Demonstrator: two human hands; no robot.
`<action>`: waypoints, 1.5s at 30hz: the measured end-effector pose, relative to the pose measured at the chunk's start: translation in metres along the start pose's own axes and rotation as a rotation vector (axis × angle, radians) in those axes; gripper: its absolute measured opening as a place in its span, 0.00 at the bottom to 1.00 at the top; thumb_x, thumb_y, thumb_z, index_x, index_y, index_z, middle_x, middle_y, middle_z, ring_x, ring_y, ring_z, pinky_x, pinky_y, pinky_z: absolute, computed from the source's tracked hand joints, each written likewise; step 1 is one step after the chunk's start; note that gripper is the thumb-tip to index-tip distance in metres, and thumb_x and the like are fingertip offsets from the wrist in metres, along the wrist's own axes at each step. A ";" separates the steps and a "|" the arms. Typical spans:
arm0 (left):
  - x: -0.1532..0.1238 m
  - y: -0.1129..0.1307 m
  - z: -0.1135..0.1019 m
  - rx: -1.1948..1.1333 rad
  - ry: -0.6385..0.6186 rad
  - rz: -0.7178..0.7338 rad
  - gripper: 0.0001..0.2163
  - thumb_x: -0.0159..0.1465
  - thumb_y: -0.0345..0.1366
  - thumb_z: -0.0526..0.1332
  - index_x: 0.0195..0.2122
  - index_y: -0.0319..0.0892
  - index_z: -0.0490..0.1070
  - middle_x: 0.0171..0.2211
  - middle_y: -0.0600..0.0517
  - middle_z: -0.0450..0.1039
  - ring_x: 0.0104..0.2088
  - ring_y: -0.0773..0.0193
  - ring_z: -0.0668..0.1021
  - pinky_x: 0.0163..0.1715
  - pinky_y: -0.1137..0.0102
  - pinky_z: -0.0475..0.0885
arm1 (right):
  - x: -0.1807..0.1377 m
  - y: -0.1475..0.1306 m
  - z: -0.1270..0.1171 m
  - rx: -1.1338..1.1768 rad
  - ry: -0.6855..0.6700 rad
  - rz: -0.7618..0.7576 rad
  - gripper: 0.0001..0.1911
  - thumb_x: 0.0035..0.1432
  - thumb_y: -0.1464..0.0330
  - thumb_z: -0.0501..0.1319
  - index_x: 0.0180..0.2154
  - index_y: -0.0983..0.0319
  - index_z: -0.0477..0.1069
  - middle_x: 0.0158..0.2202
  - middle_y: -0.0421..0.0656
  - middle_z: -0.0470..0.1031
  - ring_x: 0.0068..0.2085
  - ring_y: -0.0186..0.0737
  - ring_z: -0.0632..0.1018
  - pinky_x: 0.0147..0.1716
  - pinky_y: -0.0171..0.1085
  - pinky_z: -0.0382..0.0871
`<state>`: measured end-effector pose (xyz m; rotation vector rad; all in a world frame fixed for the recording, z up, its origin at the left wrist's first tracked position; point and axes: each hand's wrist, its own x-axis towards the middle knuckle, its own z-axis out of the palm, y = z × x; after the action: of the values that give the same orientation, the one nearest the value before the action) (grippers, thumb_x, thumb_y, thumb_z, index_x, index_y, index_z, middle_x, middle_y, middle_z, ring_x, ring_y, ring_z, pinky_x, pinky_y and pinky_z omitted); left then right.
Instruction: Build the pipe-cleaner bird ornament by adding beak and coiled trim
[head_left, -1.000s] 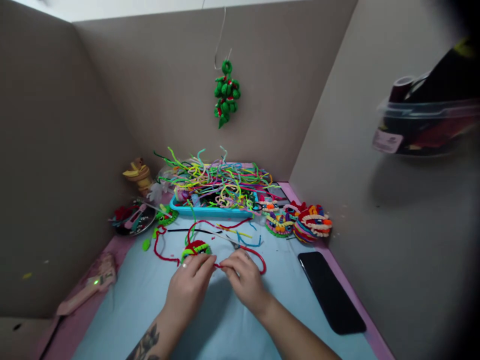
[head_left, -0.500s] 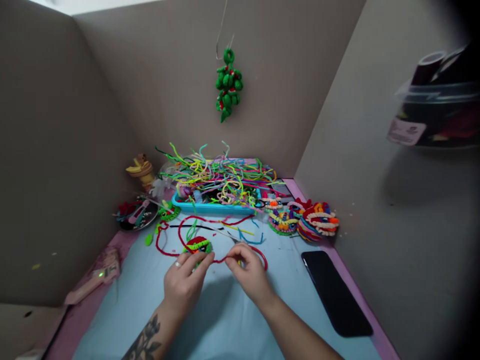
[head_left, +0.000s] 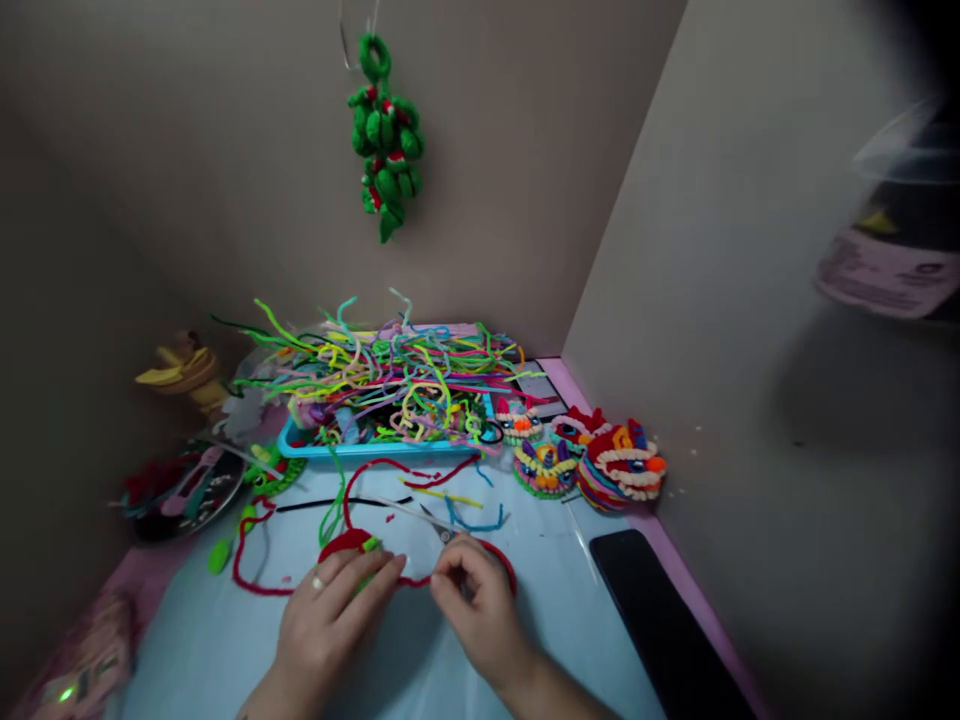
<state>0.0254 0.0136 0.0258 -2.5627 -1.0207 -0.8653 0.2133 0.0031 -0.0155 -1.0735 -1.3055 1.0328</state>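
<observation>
My left hand (head_left: pixel 322 615), with a ring on one finger, is closed over a small red and green pipe-cleaner figure (head_left: pixel 343 545); the fingers hide most of it. A red pipe cleaner (head_left: pixel 414 582) spans the short gap between my hands. My right hand (head_left: pixel 484 615) pinches this strand between thumb and index finger. Its red length curves out behind the right hand, and more red pipe cleaner loops (head_left: pixel 247 575) lie to the left. Just beyond the right hand are scissors (head_left: pixel 439 525), their handles mostly covered.
A blue tray (head_left: pixel 382 452) heaped with coloured pipe cleaners stands at the back. Finished fuzzy figures (head_left: pixel 619 470) sit at right, behind a black phone (head_left: pixel 660 610). A dish of tools (head_left: pixel 187 495) and a pink glue gun (head_left: pixel 86 665) are at left. Walls enclose three sides.
The camera view has shifted, so the tray and hanging green ornament appear farther left and the hands lower. Both hands keep nearly the same grip, with the red strand still between them.
</observation>
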 end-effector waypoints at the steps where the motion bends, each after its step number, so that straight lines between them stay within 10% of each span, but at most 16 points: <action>1: 0.002 -0.004 0.000 -0.010 -0.023 0.023 0.11 0.63 0.26 0.58 0.45 0.39 0.73 0.36 0.46 0.77 0.37 0.61 0.75 0.38 0.69 0.69 | -0.001 0.002 -0.001 -0.010 -0.005 -0.014 0.07 0.51 0.76 0.57 0.24 0.61 0.62 0.25 0.38 0.65 0.29 0.34 0.68 0.30 0.33 0.60; 9: 0.010 -0.009 -0.012 -0.045 -0.191 0.112 0.16 0.66 0.28 0.52 0.54 0.41 0.69 0.46 0.45 0.76 0.44 0.59 0.75 0.43 0.67 0.70 | -0.012 -0.001 -0.003 0.003 -0.114 -0.117 0.06 0.50 0.77 0.56 0.27 0.60 0.64 0.28 0.39 0.65 0.28 0.34 0.67 0.26 0.32 0.59; 22: -0.019 0.020 -0.013 0.037 0.027 0.045 0.14 0.61 0.25 0.59 0.48 0.42 0.72 0.45 0.44 0.77 0.45 0.58 0.77 0.45 0.64 0.71 | -0.009 -0.003 0.000 -0.096 -0.051 -0.223 0.05 0.53 0.76 0.58 0.28 0.61 0.68 0.29 0.40 0.68 0.31 0.35 0.70 0.30 0.33 0.63; 36: -0.021 0.005 -0.027 -0.126 0.125 -0.068 0.04 0.63 0.28 0.58 0.35 0.41 0.72 0.31 0.50 0.77 0.32 0.65 0.75 0.36 0.68 0.69 | -0.006 -0.034 0.020 0.102 -0.241 0.043 0.05 0.50 0.71 0.61 0.24 0.62 0.68 0.23 0.37 0.67 0.27 0.32 0.68 0.25 0.31 0.62; 45: -0.037 -0.015 -0.024 -0.157 0.245 -0.287 0.07 0.62 0.26 0.59 0.39 0.42 0.70 0.40 0.47 0.74 0.39 0.62 0.76 0.39 0.66 0.72 | 0.029 -0.040 0.047 -0.142 -0.285 -0.079 0.05 0.53 0.73 0.60 0.25 0.62 0.70 0.26 0.38 0.68 0.30 0.34 0.70 0.29 0.33 0.63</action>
<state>-0.0169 -0.0058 0.0225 -2.3846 -1.3058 -1.3452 0.1660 0.0241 0.0292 -0.9959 -1.6584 1.0734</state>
